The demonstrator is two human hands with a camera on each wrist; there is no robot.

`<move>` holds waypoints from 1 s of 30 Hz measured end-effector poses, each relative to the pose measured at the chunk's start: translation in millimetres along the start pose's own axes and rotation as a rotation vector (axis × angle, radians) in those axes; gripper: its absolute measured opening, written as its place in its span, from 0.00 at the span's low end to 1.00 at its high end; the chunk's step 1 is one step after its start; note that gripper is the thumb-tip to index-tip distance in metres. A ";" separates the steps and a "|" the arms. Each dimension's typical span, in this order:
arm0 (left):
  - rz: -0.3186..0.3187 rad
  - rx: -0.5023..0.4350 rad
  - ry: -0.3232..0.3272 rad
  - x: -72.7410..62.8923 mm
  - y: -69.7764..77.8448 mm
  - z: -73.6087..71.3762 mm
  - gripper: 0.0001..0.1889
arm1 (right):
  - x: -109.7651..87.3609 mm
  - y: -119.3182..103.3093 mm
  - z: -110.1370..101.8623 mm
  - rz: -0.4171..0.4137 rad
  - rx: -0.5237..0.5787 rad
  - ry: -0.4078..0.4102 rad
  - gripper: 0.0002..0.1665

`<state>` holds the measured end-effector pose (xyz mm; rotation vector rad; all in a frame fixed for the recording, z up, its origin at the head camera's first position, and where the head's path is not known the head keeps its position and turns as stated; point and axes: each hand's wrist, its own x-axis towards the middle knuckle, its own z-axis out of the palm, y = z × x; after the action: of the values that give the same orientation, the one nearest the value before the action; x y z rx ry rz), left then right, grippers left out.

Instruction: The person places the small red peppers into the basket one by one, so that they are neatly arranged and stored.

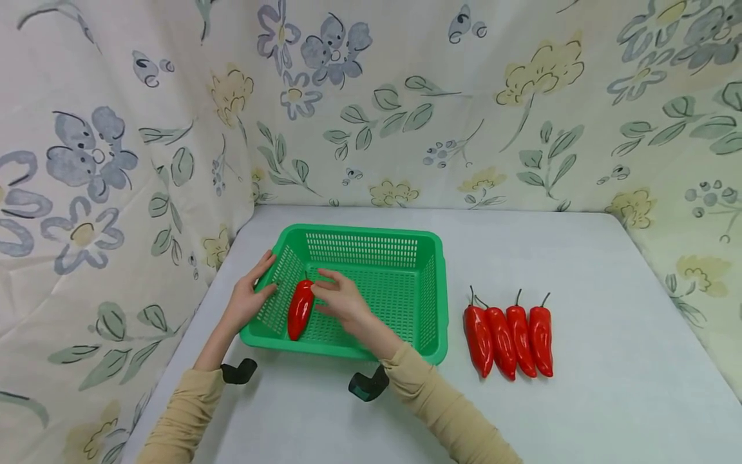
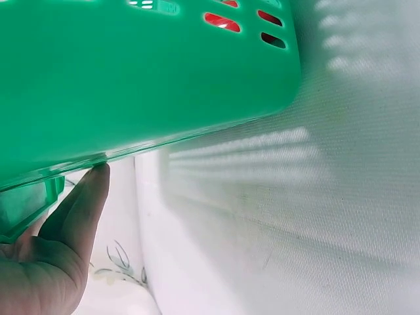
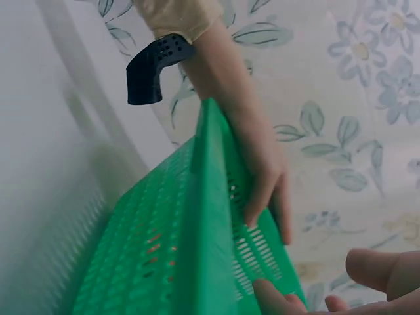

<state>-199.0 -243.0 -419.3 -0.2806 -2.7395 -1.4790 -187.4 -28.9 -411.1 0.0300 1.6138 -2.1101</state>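
Note:
A green plastic basket [image 1: 388, 293] with slotted walls stands on the table. Inside it, near the left wall, lies one glossy red chili pepper [image 1: 299, 312], its stem toward the back. My left hand [image 1: 246, 304] grips the basket's left rim, thumb on the inner side and fingers along the outside. In the left wrist view, the left hand's fingertips [image 2: 100, 172] meet the rim. My right hand [image 1: 346, 301] hovers inside the basket just right of that pepper, fingers spread and loosely bent, with nothing held. Whether a fingertip touches the pepper cannot be made out.
Several red chili peppers [image 1: 524, 341] lie side by side on the white table [image 1: 614, 290], right of the basket, stems pointing back. Flowered cloth [image 1: 359, 116] hangs behind and at the sides. Each wrist carries a dark camera mount [image 1: 369, 385].

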 end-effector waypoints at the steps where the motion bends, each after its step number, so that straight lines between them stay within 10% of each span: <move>1: -0.001 -0.002 0.000 0.1 -0.4 0.2 0.31 | -3.7 -2.9 -2.8 -0.008 -0.002 -0.017 0.29; 17: -0.012 0.024 -0.002 -2.3 4.8 -0.7 0.30 | -54.4 -40.5 -50.1 -0.119 -0.080 -0.093 0.30; 24: 0.003 0.031 0.002 6.2 -30.7 0.2 0.33 | -68.6 -49.7 -68.0 -0.151 -0.094 -0.077 0.31; 30: 0.001 0.016 -0.004 -0.7 -1.2 -0.6 0.31 | -75.2 -54.2 -80.3 -0.178 -0.122 -0.074 0.32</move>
<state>-198.6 -244.2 -420.0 -0.2842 -2.7524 -1.4579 -163.0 81.7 -363.9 -0.2372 1.7535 -2.1100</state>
